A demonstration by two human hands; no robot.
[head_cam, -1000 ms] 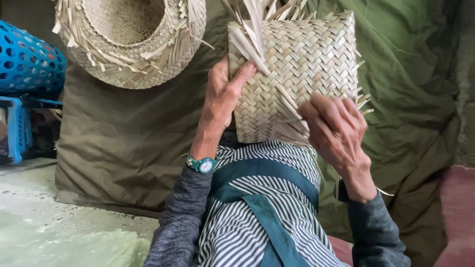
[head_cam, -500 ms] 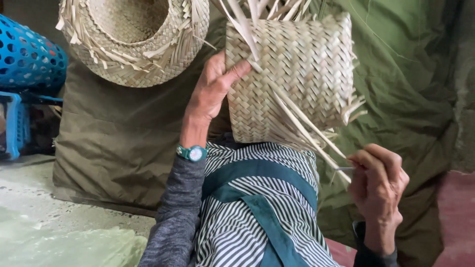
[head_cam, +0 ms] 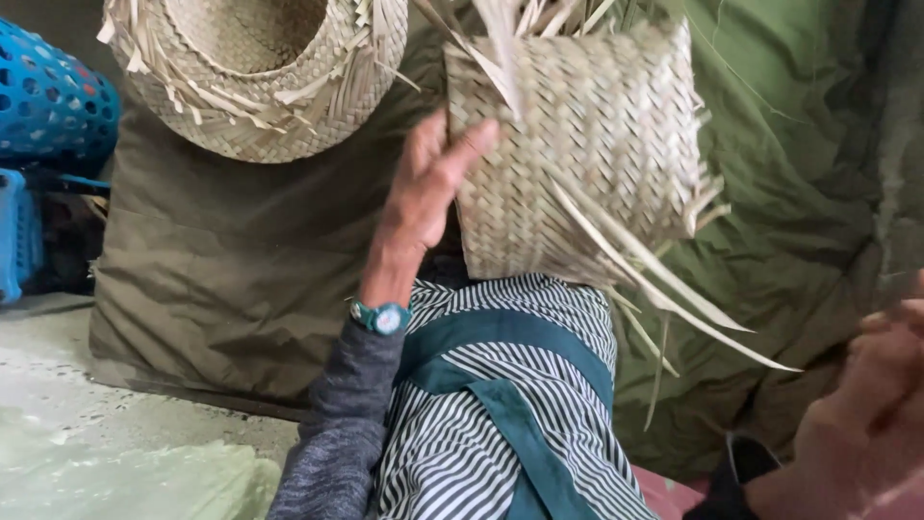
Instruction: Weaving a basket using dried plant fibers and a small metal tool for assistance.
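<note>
1. The left hand point(head_cam: 423, 197) braces the woven palm-leaf basket point(head_cam: 577, 154) on the striped lap point(head_cam: 500, 404), fingers spread.
2. The right hand point(head_cam: 866, 424) sits well apart; its grip can't be made out.
3. Best keep the loose strips point(head_cam: 664, 289) taut.

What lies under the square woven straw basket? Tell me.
Under the square woven straw basket, a lap in striped cloth with a teal band shows. The left hand steadies its side. The basket covers the spot where it rests.
</note>
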